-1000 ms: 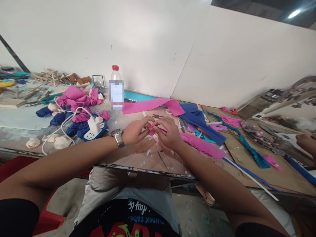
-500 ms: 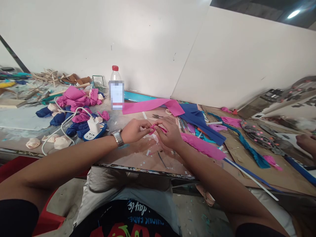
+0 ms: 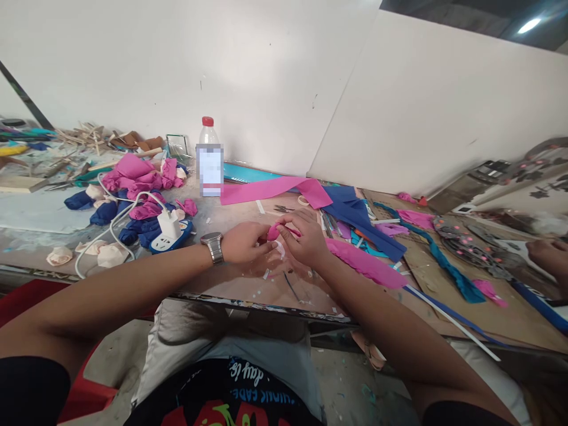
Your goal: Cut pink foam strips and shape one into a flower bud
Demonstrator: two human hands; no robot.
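Over the table, my left hand (image 3: pixel 247 241) and my right hand (image 3: pixel 305 236) meet around a small bunched piece of pink crepe paper (image 3: pixel 274 231). The left fingers pinch its near end, while the right thumb and fingers close over its other side, hiding part of it. From beside my right wrist a wrinkled pink strip (image 3: pixel 364 264) runs to the right; whether it joins the held piece is hidden by the hand. A flat pink strip (image 3: pixel 266 190) lies behind my hands, partly over dark blue strips (image 3: pixel 366 219).
Left of my hands sit a power strip (image 3: pixel 171 236) with a white plug, and a heap of pink crumpled paper (image 3: pixel 133 174). A red-capped bottle (image 3: pixel 209 165) stands behind. A thin white stick (image 3: pixel 452 322) crosses the front right. Another person's hand (image 3: pixel 550 257) is at the far right.
My left wrist has turned and dropped slightly, showing more of the watch face. The pink piece between my fingers now looks rounder and more visible. My right hand stays nearly in place.
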